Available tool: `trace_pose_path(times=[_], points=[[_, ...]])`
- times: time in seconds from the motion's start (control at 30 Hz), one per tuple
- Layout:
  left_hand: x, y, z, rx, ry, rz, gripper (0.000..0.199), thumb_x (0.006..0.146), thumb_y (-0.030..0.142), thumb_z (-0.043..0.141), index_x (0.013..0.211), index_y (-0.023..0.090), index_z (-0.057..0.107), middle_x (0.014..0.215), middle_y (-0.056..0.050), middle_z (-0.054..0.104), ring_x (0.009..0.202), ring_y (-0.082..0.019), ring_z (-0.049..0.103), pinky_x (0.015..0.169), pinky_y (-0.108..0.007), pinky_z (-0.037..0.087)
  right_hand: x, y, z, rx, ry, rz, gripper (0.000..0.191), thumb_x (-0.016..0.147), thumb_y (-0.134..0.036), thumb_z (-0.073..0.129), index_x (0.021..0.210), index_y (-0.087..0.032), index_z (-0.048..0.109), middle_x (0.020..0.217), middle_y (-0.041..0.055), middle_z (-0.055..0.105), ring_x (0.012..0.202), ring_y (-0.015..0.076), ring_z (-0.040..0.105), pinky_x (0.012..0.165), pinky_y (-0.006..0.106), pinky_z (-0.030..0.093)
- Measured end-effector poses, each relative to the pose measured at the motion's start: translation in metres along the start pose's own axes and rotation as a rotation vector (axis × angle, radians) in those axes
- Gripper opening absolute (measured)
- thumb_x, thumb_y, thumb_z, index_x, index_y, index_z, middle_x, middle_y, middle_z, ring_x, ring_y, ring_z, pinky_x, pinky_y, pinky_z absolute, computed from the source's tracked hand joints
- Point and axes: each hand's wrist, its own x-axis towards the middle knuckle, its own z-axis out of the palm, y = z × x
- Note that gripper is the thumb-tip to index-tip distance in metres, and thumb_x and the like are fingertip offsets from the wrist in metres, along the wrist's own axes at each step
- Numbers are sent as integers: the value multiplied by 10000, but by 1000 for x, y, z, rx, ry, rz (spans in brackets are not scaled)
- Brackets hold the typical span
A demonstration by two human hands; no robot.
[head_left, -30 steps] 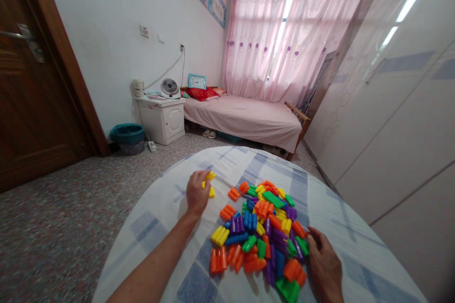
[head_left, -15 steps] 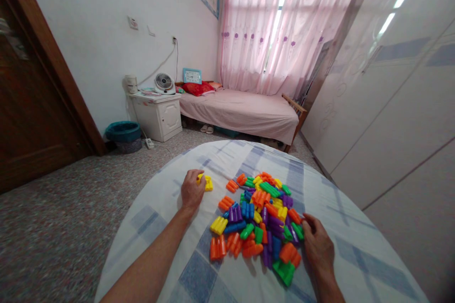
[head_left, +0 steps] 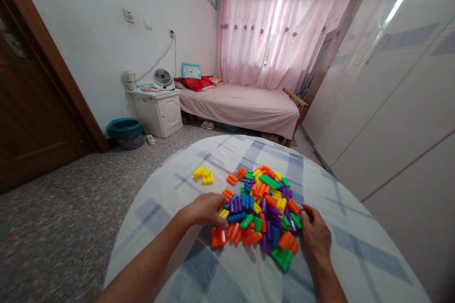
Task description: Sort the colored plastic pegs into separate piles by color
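A pile of plastic blocks in orange, green, blue, purple and yellow lies on the checked tablecloth [head_left: 167, 227]. At the pile's left edge my left hand [head_left: 208, 209] has its thumb and fingers around a yellow block [head_left: 223, 213], which is partly hidden by them. Several yellow blocks [head_left: 204, 175] sit apart from the pile, at its upper left. My right hand [head_left: 315, 231] rests at the pile's right edge with fingers curled, beside a green block [head_left: 296, 220]; whether it grips anything is hidden. Near that hand, a green block [head_left: 283, 259] lies at the pile's front.
Beyond the round table stands a bed [head_left: 245, 104] with a pink sheet. A white cabinet [head_left: 159, 113] holds a small fan [head_left: 163, 78], with a lined bin [head_left: 125, 131] to its left. A tall wardrobe [head_left: 384, 104] is on the right.
My left hand has moved from the separate yellow blocks down and right to the yellow block at the pile's edge. My right hand has barely moved. The view has shifted slightly.
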Motion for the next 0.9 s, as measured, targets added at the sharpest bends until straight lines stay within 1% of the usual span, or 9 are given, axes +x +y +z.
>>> trace_pose_path(times=[0.1,0.2,0.27,0.33,0.43,0.63,0.77,0.83,0.9], points=[[1,0,4,5,49,30,346,596,434,673,859,220,598,768,26,607,653,-152,537,514,-217,322,0,-1,-1,4,-11,5,441,776,-425,340,1073,-219,593,1083,73,642,953,244,587,792,340,415],[-1,-13,0,-44,153,49,387,613,342,673,975,241,582,878,13,622,760,-168,573,614,-222,396,0,-1,-1,8,-13,4,448,775,-424,344,1080,-211,593,1080,78,643,949,243,587,788,338,414],[-2,-26,-6,-27,260,-7,395,641,319,660,1016,239,568,925,-6,619,809,-178,583,665,-235,419,-1,-2,-1,9,-11,4,451,774,-423,345,1082,-208,594,1080,80,643,948,244,587,785,337,413],[-3,-40,-13,42,407,-107,415,660,325,659,1050,225,554,961,-30,604,848,-192,583,698,-252,430,-1,-3,-2,14,-10,5,451,773,-425,346,1077,-208,597,1073,82,645,942,242,589,777,333,414],[2,-59,-15,157,577,-236,493,670,347,671,1123,217,528,993,-51,576,900,-211,574,744,-277,436,-1,-2,-2,19,-12,2,456,771,-436,349,1072,-205,602,1059,85,648,926,237,591,764,328,416],[15,-86,9,186,636,-353,490,729,347,612,1186,204,509,1030,-62,558,918,-208,568,770,-282,450,1,2,0,6,-11,-5,462,772,-433,340,1080,-204,598,1079,81,640,941,237,584,786,338,415],[17,-90,16,186,714,-351,465,736,364,607,1168,217,520,1049,-63,556,935,-213,559,781,-287,453,1,0,0,27,-18,-3,452,776,-419,345,1076,-195,599,1089,83,637,966,243,576,808,346,412],[18,-83,13,178,770,-305,397,757,360,592,1126,221,544,1044,-63,560,944,-216,552,803,-301,450,0,-2,-1,29,-15,-12,454,778,-409,341,1073,-183,601,1085,90,637,973,246,575,821,349,408],[22,-70,10,123,811,-210,300,795,338,554,1065,208,570,1023,-65,573,947,-212,551,831,-312,444,-1,-5,-2,32,-11,-19,452,781,-402,334,1072,-180,600,1082,90,638,977,245,575,828,348,407]])
